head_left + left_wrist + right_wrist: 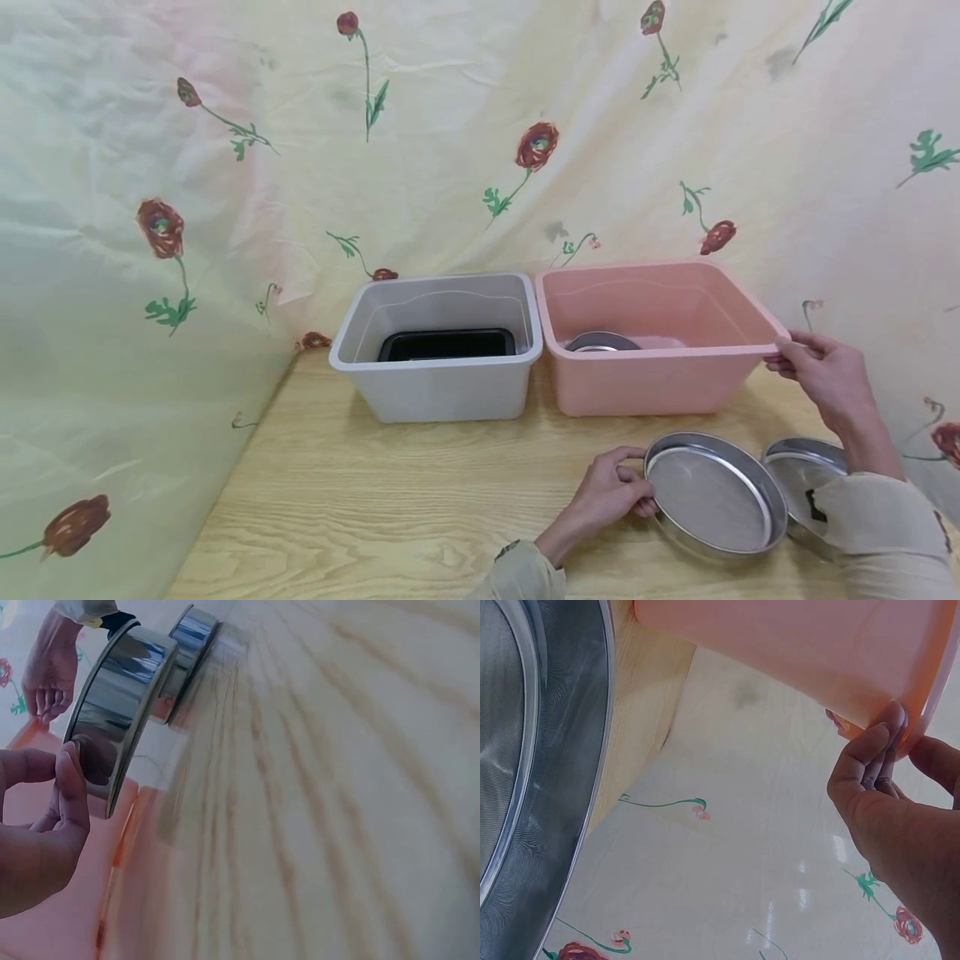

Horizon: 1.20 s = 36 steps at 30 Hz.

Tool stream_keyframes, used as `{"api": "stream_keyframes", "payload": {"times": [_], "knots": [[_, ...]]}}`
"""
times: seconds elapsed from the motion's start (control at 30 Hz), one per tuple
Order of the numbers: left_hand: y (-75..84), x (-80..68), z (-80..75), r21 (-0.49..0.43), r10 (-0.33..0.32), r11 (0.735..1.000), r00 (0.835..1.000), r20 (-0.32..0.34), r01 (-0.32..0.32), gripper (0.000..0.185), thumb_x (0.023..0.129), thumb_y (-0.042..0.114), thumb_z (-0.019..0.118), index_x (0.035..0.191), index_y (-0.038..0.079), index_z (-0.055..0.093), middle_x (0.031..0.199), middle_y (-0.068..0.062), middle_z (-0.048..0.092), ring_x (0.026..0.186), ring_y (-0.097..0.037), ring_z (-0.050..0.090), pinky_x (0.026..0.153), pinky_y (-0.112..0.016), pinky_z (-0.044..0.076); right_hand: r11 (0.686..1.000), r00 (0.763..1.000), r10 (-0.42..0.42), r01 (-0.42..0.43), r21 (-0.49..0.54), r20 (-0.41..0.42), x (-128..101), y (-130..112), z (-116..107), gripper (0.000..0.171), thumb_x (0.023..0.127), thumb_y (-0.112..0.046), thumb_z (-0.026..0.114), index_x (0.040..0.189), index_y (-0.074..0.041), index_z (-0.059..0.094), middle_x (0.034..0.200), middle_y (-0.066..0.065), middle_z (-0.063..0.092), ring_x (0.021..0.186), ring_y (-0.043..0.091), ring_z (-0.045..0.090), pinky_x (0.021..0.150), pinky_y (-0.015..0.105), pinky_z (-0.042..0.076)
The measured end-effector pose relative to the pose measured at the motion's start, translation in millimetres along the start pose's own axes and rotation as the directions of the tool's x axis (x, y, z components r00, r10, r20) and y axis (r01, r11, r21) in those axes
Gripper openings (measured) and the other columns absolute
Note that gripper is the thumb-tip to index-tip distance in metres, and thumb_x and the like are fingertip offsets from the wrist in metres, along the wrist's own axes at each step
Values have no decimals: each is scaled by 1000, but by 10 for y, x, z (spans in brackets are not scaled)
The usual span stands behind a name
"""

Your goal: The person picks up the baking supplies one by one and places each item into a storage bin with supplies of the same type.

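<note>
I see a round metal sieve (712,497) with a fine mesh floor lying flat on the wooden desk (390,500), near its front right corner. My left hand (609,493) grips the sieve's left rim, fingers (71,787) curled over the steel wall with the thumb on top. In the left wrist view the sieve's shiny side wall (120,705) stands just beyond my fingertips.

A second metal sieve (802,475) lies on the desk just to the right of the first, partly hidden by my right forearm and its beige sleeve (877,517). The two rims look close together, and I cannot tell whether they touch.

Behind both sieves stands a pink plastic tub (645,392). My right hand (821,371) holds its near right corner, fingers (874,761) pinching the rim (922,712) from outside. Inside the pink tub a third round metal piece (600,342) lies on the bottom; only part of it shows, so I cannot say whether it is another sieve.

Just left of the pink tub, with the sides close together, stands a grey plastic tub (442,392). One black rectangular tray (447,343) lies in its bottom.

So I count two tubs, two sieves on the desk, one metal piece and one black tray. A cream cloth printed with red flowers (450,125) hangs behind the desk and along its left side.
</note>
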<state>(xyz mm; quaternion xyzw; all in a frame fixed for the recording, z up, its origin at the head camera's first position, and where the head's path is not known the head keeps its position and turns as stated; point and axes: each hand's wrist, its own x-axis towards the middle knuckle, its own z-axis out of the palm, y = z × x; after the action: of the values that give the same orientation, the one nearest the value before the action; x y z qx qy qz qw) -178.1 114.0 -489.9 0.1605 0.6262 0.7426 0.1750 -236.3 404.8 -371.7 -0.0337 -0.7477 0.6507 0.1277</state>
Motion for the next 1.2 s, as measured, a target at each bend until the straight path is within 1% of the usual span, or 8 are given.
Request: {"api": "stream_keyframes", "payload": {"times": [0.17,0.27,0.4,0.6,0.8,1.0,1.17,1.2], "knots": [[35,-15,0,-22,10,1000,1000,4,-10,45,78,-13,61,121,2,57,62,-8,63,48,-9,57,47,-19,51,996,1000,19,-19,-84,-3,-3,-5,8,63,98,-14,51,137,24,18,73,-13,67,63,4,65,59,15,54],[50,-23,-6,-26,20,999,1000,8,-19,45,79,-13,61,121,1,57,62,-10,64,48,-9,57,48,-20,52,994,1000,20,-20,-107,-2,-4,-5,9,63,98,-15,50,137,24,18,73,-14,66,63,3,65,59,15,54],[69,-30,-19,-33,27,999,1000,8,-27,46,79,-14,60,122,0,57,63,-11,64,48,-10,57,47,-20,52,997,1000,15,-14,-73,5,-3,1,4,63,98,-15,51,137,24,19,73,-13,67,63,4,65,59,16,54],[116,-32,-30,-34,28,999,999,-15,-29,46,79,-14,61,123,1,57,63,-11,63,49,-11,57,48,-20,51,987,1000,25,-25,-161,2,6,-6,6,62,99,-17,48,137,23,19,74,-17,65,65,2,65,60,15,54],[171,-58,-46,-40,26,999,999,-24,-27,46,80,-14,61,123,1,57,62,-7,62,49,-10,57,48,-18,51,984,999,32,-32,-175,-1,8,-10,1,64,99,-19,49,138,22,20,75,-17,65,66,2,65,60,15,54],[212,-68,-71,-19,35,999,999,-18,-35,47,79,-13,62,123,2,58,62,-5,62,50,-10,58,51,-24,55,984,1000,29,-28,-176,4,-4,-8,-6,65,98,-21,50,138,22,21,76,-18,65,67,2,65,61,14,54],[242,-66,-95,19,56,998,998,-4,-56,47,80,-12,62,125,1,57,63,-8,64,49,-9,58,55,-37,58,988,1000,24,-23,-154,3,-6,1,0,65,98,-21,51,138,22,21,75,-17,65,66,1,65,61,14,54],[246,-64,-98,24,60,998,998,-1,-60,47,80,-12,62,125,1,57,63,-9,64,49,-9,58,56,-41,58,992,1000,24,-23,-124,6,-4,4,-2,65,98,-19,52,138,22,21,75,-16,66,66,2,65,61,15,54]]}}
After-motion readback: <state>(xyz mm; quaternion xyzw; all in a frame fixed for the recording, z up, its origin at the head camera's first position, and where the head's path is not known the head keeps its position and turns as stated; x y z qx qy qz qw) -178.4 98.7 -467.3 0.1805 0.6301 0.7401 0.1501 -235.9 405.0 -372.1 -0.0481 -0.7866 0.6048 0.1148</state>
